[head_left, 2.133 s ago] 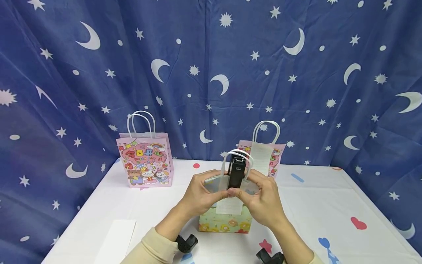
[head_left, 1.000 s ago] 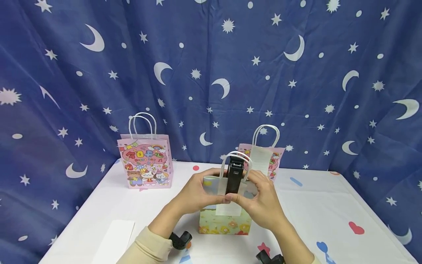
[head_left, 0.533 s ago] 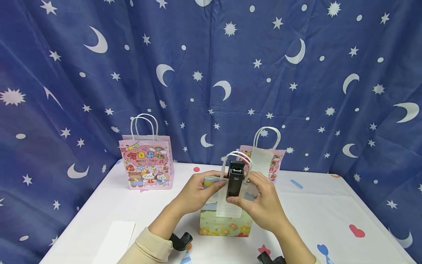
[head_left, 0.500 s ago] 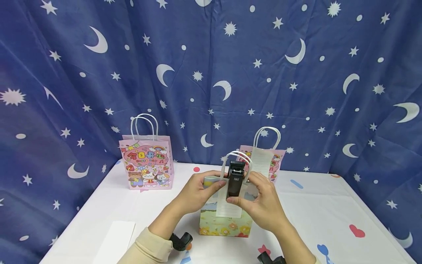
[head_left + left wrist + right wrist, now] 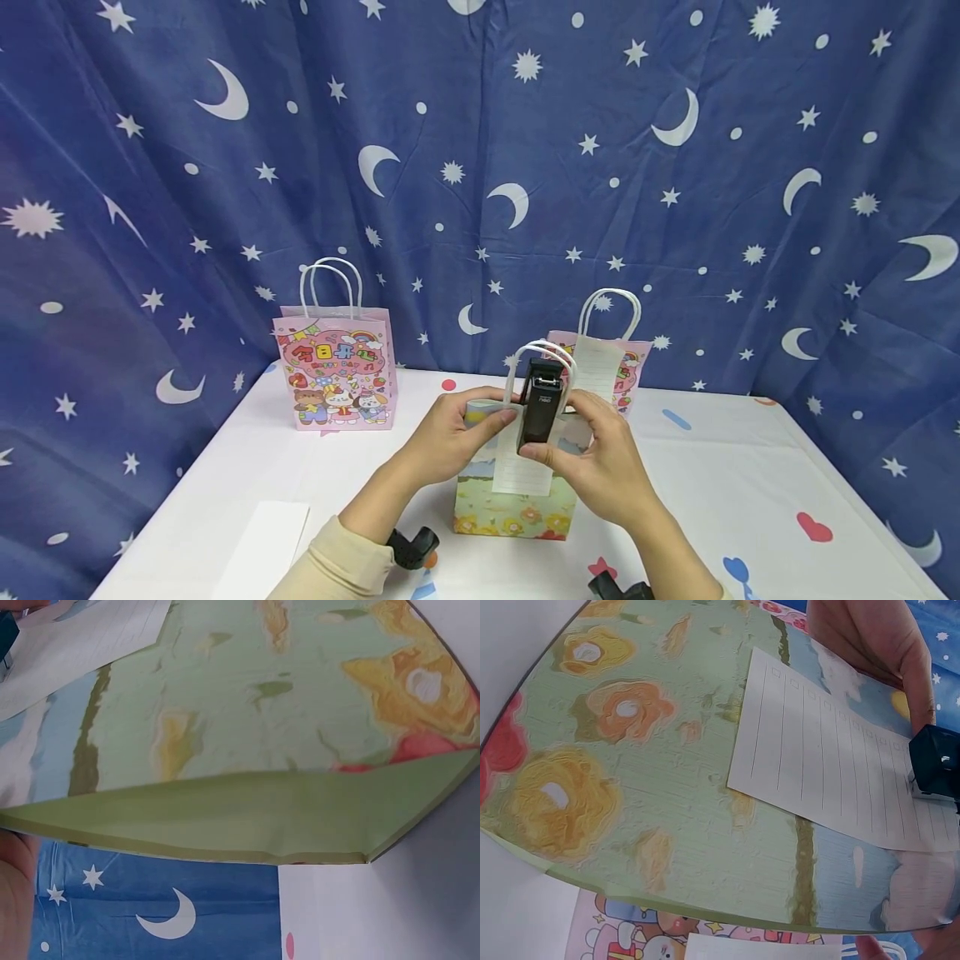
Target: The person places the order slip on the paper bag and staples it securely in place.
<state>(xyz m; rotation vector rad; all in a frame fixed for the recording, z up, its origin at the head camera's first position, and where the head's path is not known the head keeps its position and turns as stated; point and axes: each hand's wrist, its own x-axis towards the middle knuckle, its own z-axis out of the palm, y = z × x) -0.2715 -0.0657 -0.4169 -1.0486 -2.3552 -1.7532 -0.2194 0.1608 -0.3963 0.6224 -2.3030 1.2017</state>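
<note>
A flowered paper bag (image 5: 487, 504) with white handles stands upright between my hands. Over its upper front hangs a lined paper slip (image 5: 517, 475), also seen close up as the slip (image 5: 817, 757) in the right wrist view. My right hand (image 5: 603, 467) holds a black stapler (image 5: 542, 408) upright at the bag's top edge, its thumb under the lower end. The stapler's head (image 5: 936, 761) overlaps the slip in the right wrist view. My left hand (image 5: 450, 442) pinches the bag's top left, thumb on the slip's edge, other fingers behind the bag.
A pink cartoon bag (image 5: 337, 371) stands at the back left. Behind my right hand is another pink bag (image 5: 633, 367) with a lined slip (image 5: 598, 367) on its front. White strips of paper (image 5: 262, 546) lie front left. A starry blue curtain (image 5: 420, 292) closes off the back.
My left thumb has left the stapler's lower end and now lies on the slip's edge. The stapler leans slightly more to the right in my right hand. The bag stays in place.
</note>
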